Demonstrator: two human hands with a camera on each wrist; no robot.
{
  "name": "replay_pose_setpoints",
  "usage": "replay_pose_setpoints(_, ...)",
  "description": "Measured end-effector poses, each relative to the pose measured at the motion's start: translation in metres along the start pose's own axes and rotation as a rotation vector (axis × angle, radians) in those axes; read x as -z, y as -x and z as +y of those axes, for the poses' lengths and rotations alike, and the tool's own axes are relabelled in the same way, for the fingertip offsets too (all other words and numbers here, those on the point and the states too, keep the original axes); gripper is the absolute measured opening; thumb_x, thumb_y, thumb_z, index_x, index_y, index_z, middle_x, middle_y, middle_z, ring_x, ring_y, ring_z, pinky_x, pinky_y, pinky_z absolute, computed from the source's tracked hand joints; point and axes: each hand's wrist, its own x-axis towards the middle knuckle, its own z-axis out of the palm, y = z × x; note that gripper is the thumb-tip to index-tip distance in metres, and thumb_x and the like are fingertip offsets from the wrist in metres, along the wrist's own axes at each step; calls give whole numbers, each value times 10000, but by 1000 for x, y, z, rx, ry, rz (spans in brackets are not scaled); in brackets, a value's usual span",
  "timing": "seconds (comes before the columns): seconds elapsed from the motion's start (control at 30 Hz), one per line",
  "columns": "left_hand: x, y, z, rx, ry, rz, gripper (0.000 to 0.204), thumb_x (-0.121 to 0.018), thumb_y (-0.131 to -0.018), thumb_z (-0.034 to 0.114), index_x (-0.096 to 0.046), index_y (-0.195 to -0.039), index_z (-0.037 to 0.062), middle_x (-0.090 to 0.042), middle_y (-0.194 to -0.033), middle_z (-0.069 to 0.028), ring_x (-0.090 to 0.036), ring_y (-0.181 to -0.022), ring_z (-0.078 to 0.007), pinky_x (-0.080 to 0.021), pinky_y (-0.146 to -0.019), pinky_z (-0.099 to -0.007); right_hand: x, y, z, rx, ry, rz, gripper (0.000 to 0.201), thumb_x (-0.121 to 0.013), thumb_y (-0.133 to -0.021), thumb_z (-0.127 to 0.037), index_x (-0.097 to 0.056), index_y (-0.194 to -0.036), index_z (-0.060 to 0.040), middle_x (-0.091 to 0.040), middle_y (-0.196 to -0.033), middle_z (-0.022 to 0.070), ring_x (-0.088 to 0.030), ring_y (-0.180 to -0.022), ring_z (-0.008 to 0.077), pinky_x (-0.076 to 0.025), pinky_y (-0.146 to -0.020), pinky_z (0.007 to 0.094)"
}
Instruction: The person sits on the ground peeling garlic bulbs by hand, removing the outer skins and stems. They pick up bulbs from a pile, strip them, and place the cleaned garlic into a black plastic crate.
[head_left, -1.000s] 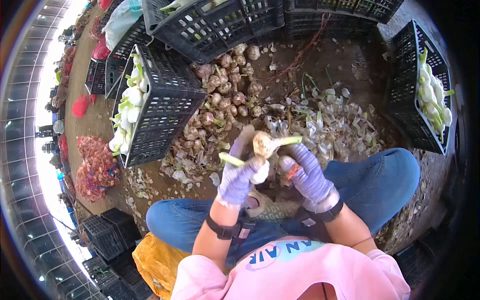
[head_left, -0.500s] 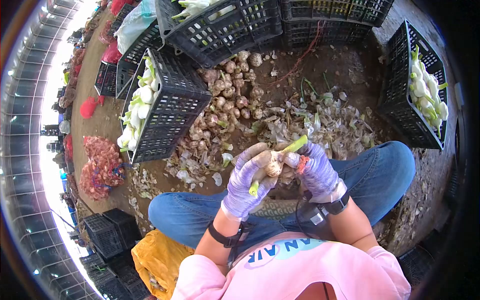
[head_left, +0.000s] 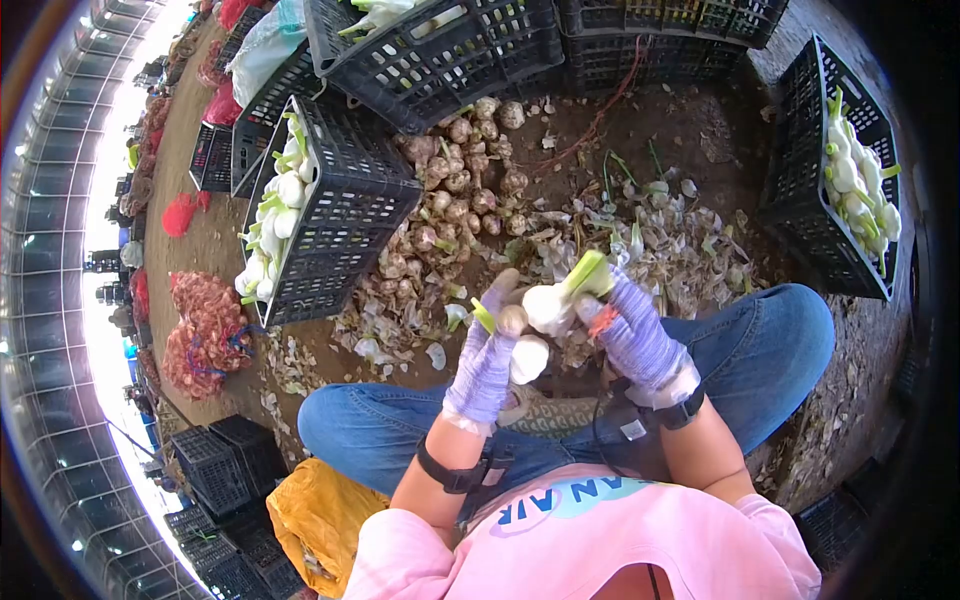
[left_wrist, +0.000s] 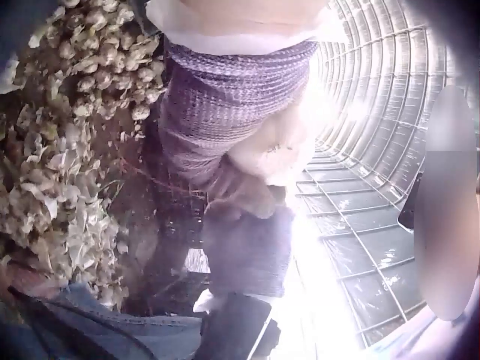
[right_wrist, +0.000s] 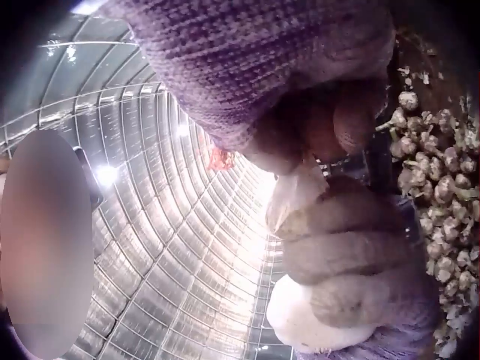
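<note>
Both hands wear purple knit gloves and meet over the lap in the head view. My left hand (head_left: 482,368) holds a white peeled garlic bulb (head_left: 529,360) low against the palm, its cut green stem poking out above the thumb. Between the two hands sits a second garlic bulb (head_left: 546,309), white-sided, with a thick green stem (head_left: 586,272). My right hand (head_left: 645,340) pinches at the stem side of this bulb; an orange-red band wraps one finger. In the right wrist view, a pale flap of skin (right_wrist: 296,196) shows between the hands, above a smooth white bulb (right_wrist: 315,319).
Unpeeled garlic bulbs (head_left: 455,180) are heaped ahead, beside scattered papery skins (head_left: 660,245). Black crates of peeled garlic stand left (head_left: 345,215) and right (head_left: 800,150), with another crate (head_left: 450,60) at the front. A yellow sack (head_left: 315,525) lies by the left knee.
The bulb between the hands has gone from brownish and dirty to white as its outer skin came away. The bulb in the left palm has turned into fuller view.
</note>
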Motion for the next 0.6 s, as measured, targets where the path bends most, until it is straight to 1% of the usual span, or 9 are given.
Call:
replay_pose_setpoints(0.07, 0, -2, 0, -175, -226, 24, 617, -645, -810, 402, -422, -1251, 32, -561, -1082, -91, -582, -875, -165, -524, -688, -296, -1, 2, -3, -68, 56, -72, 244, -554, -883, -119, -554, -1104, -16, -556, -1088, 91, -524, -954, 161, -432, -824, 303)
replay_pose_setpoints(0.13, 5, -3, 9, -138, -197, -8, 590, -647, -814, 350, -410, -1256, 40, -552, -1116, -118, -579, -945, -210, -534, -722, -333, -6, 3, -1, 26, -4, -144, 274, -558, -885, -158, -543, -1126, -28, -566, -1069, 76, -532, -939, 160, -429, -823, 299)
replay_pose_setpoints(0.17, 6, -4, 17, -83, -6, -47, 588, -648, -811, 335, -401, -1262, 51, -550, -1119, -134, -576, -974, -238, -537, -738, -358, -4, 4, -2, -193, -370, -148, 338, -577, -875, -235, -531, -1147, -39, -571, -1061, 58, -537, -945, 153, -425, -820, 290)
replay_pose_setpoints(0.2, 6, -4, 21, -27, 187, -85, 588, -650, -808, 320, -392, -1269, 62, -549, -1123, -150, -573, -1002, -266, -539, -753, -383, -6, 4, -5, -194, -369, -149, 338, -577, -875, -235, -531, -1147, -39, -571, -1061, 58, -537, -945, 153, -425, -820, 290)
replay_pose_setpoints(0.27, 12, -8, 14, -49, 251, -124, 602, -655, -801, 300, -372, -1284, 79, -550, -1121, -172, -584, -997, -305, -538, -760, -426, -10, 1, -10, -318, -699, -160, 370, -582, -862, -293, -533, -1130, -42, -581, -1033, 37, -538, -933, 133, -423, -805, 275)
replay_pose_setpoints(0.4, 14, -7, 4, -51, 335, -125, 641, -673, -782, 299, -361, -1298, 79, -560, -1108, -178, -638, -835, -316, -548, -689, -444, -2, -4, 7, -240, -940, -49, 316, -554, -869, -297, -537, -1054, -41, -593, -983, 61, -569, -810, 149, -439, -743, 266)
replay_pose_setpoints(0.47, 14, -8, 3, -67, 482, -303, 603, -672, -788, 283, -408, -1277, 50, -574, -1103, -164, -628, -872, -267, -568, -649, -385, 4, -6, -2, -187, -964, -2, 294, -575, -862, -248, -528, -1056, -33, -592, -980, 76, -590, -811, 168, -465, -748, 279)
replay_pose_setpoints(0.53, 15, -7, 4, -49, 427, -289, 607, -682, -778, 288, -424, -1276, 54, -583, -1099, -164, -628, -868, -265, -563, -644, -374, 7, -11, -11, -82, -798, 366, 281, -598, -847, -170, -524, -1077, -27, -588, -994, 73, -591, -897, 177, -480, -800, 301)
replay_pose_setpoints(0.6, 10, -4, 7, -94, 329, -196, 758, -721, -731, 309, -345, -1327, 30, -582, -1080, -193, -639, -741, -290, -554, -619, -385, 4, -10, -16, -63, -651, 274, 311, -609, -843, -163, -517, -1110, -33, -584, -1017, 71, -580, -931, 172, -473, -824, 301)
